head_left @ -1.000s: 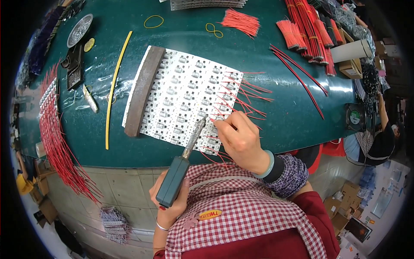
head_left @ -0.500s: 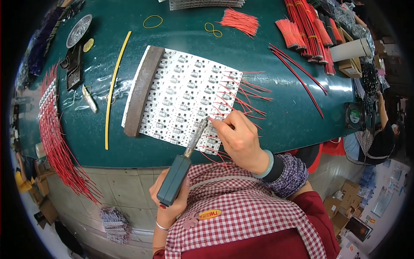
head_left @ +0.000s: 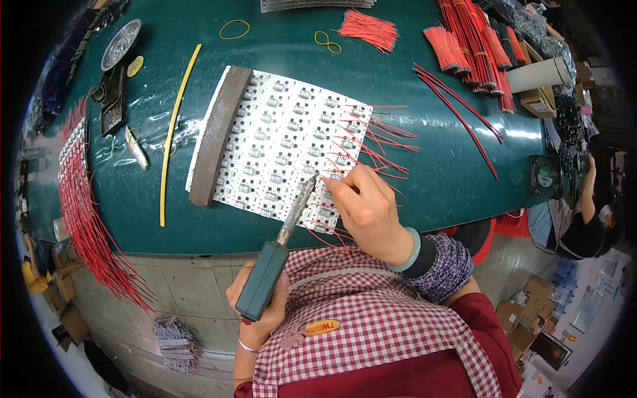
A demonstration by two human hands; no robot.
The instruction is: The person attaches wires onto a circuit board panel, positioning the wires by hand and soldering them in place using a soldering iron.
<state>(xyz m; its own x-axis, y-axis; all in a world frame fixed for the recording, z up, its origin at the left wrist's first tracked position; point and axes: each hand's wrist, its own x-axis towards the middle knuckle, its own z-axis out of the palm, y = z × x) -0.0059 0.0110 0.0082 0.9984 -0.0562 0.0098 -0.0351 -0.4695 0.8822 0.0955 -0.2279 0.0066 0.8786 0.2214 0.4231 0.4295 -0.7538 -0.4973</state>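
Observation:
My left hand [head_left: 255,296] is wrapped round the dark green handle of a soldering iron [head_left: 265,278]. The iron slants up and right, and its tip is close to my right fingertips, over the white circuit board panel [head_left: 265,142]. Between thumb and forefinger, my right hand [head_left: 363,209] pinches a thin red wire, mostly hidden, at the panel's right part. Several red wires [head_left: 388,129] stick out from the panel's right edge. Across its left side lies a brown metal bar [head_left: 222,136].
Left of the panel lie a yellow strip [head_left: 178,132], a black tray [head_left: 114,109], a metal dish [head_left: 121,44] and wired boards [head_left: 83,179]. Red wire bundles [head_left: 468,46] fill the far right beside a white tube [head_left: 541,75]. Another person [head_left: 587,219] is at the right.
The iron's tip has drawn back slightly to the left from my right fingertips, and my left hand has moved with it. My right hand stays nearly in place, still pinching.

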